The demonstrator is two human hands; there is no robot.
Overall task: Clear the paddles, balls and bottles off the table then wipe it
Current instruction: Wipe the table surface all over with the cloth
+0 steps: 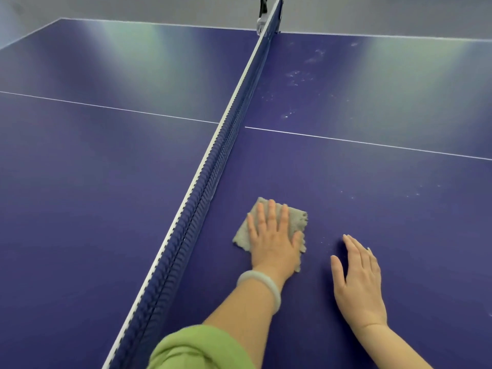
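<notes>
Head view records the wiping stage: no paddle, ball or bottle is visible in frame, so the step in hand is judged to be the wipe of the dark blue table-tennis desk [372,169]. The left grip [271,243] is released, fingers straight and spread, with the palm pressing flat on a small grey fringed cloth [295,217]. The cloth lies under it on the desk, just right of the blue, white-edged net [213,166]. The right grip [358,278] is likewise released, flat on the bare surface just right of the left grip and holding nothing; it appears to serve as a brace. A pale bangle [262,284] sits on the left wrist, above a green sleeve [197,347]. Findings: faint white specks [323,239] lie between the two grips. A sparse scatter [410,194] lies ahead and to the right of the right grip. The heaviest white smudges [298,75] lie well ahead of the left grip, beyond the white centre line [346,139] and close to the net. Recommendation: hold the palm flat so the whole cloth bears on the surface, work in overlapping strokes along the net, and carry them past the centre line to the smudged patch. Cloth corners stand out beyond the hand and could fold under. Glare covers the half beyond the net, so its condition cannot be judged.
</notes>
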